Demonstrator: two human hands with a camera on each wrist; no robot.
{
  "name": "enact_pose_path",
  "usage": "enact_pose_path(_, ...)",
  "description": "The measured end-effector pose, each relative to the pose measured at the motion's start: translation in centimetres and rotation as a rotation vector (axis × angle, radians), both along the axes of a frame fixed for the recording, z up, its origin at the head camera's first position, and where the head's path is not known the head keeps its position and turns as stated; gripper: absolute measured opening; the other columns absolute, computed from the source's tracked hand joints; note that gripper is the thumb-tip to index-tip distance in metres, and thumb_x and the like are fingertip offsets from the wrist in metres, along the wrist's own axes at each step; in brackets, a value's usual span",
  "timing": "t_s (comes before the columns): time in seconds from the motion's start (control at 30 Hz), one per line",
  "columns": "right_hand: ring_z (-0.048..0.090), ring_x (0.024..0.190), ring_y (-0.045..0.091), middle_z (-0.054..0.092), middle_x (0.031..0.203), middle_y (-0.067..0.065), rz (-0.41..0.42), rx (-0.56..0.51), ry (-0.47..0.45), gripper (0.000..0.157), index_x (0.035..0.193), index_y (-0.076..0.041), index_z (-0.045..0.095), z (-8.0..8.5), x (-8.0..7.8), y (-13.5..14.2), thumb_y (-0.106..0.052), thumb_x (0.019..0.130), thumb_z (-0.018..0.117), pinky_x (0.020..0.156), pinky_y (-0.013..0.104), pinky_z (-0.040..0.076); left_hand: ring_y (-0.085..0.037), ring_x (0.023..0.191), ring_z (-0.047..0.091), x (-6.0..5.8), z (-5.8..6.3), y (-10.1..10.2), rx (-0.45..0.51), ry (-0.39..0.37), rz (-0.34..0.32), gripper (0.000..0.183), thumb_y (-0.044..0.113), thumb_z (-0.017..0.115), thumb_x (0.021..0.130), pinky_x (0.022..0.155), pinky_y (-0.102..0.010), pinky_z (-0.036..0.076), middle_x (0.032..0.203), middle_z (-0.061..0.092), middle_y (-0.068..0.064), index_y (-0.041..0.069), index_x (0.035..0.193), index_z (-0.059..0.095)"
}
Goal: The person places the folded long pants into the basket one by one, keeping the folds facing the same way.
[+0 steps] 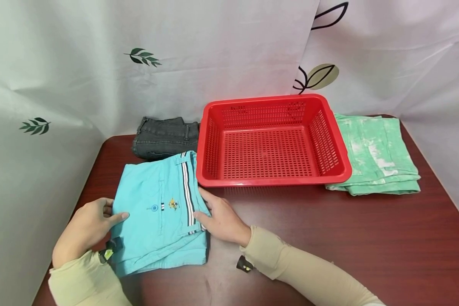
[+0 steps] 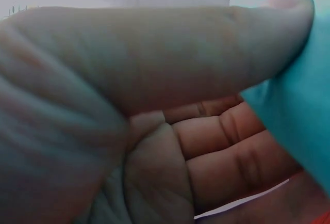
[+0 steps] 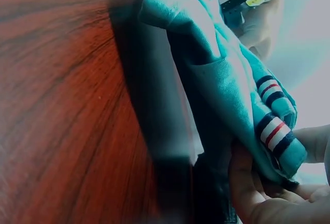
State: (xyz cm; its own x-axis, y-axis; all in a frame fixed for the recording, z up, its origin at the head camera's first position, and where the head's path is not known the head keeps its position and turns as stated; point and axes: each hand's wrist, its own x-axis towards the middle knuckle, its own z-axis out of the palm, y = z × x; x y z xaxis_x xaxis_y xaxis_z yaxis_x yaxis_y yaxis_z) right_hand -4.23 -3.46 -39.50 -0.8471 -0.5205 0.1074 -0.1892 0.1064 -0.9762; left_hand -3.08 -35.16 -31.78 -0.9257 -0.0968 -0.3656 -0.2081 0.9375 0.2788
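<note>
A folded pair of turquoise pants (image 1: pixel 141 187) with a striped waistband, a button and a small embroidered patch lies across both hands on the left side of the table. My left hand (image 1: pixel 86 227) pinches its left edge, thumb on top and fingers beneath. At the waistband, my right hand (image 1: pixel 223 216) grips the other side, its thumb on the stripes. From the right wrist, the pants (image 3: pixel 221 84) show their stacked layers, with fingers (image 3: pixel 245 177) tucked under the waistband and a dark shadow on the table below.
A red plastic basket (image 1: pixel 273 182) with perforated walls stands at the back middle, close beside the pants. Folded dark grey pants (image 1: pixel 162 138) lie behind on the left. Folded green-and-white garments (image 1: pixel 378 148) lie right of the basket. White curtains (image 1: pixel 214 51) enclose the brown table (image 1: pixel 329 238).
</note>
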Motion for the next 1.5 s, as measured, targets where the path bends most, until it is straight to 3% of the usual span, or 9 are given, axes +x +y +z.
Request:
enact_pose_path(0.37,0.049,0.132,0.005,0.035,0.159,-0.003,0.06,-0.063,-0.048,0.069,0.16,-0.01,0.024,0.2,0.5,-0.2,0.0,0.099,0.057,0.106,0.023,0.04,-0.043,0.099,0.056,0.5,0.3,-0.8,0.006,0.003,-0.018,0.064,0.032,0.074,0.092,0.079,-0.057,0.051,0.117,0.058,-0.035,-0.019,0.123,0.053)
enact_pose_path(0.63,0.049,0.132,0.006,0.034,0.159,-0.007,0.064,-0.111,-0.054,0.071,0.16,-0.014,0.024,0.6,0.6,-0.1,0.0,0.099,0.058,0.105,0.023,0.041,-0.041,0.097,0.057,0.7,0.6,-0.6,0.01,0.033,-0.029,0.061,0.03,0.074,0.092,0.077,-0.055,0.051,0.114,0.061,-0.033,-0.018,0.123,0.054)
enact_pose_path(0.87,0.047,0.134,0.007,0.034,0.16,-0.005,0.08,-0.14,-0.061,0.07,0.159,-0.011,0.024,0.9,0.7,-0.1,0.001,0.099,0.057,0.104,0.023,0.042,-0.033,0.088,0.056,0.9,0.9,-0.7,-0.001,0.035,-0.031,0.055,0.032,0.074,0.092,0.071,-0.046,0.05,0.099,0.063,-0.022,-0.015,0.114,0.055)
enact_pose_path(1.5,0.049,0.133,0.008,0.034,0.16,-0.005,0.08,-0.169,-0.036,0.07,0.159,-0.01,0.025,1.3,0.8,0.0,0.001,0.099,0.058,0.102,0.023,0.044,-0.035,0.092,0.058,1.6,1.5,-1.0,-0.003,0.047,-0.013,0.074,0.044,0.071,0.093,0.074,-0.05,0.051,0.108,0.063,-0.026,-0.018,0.126,0.05)
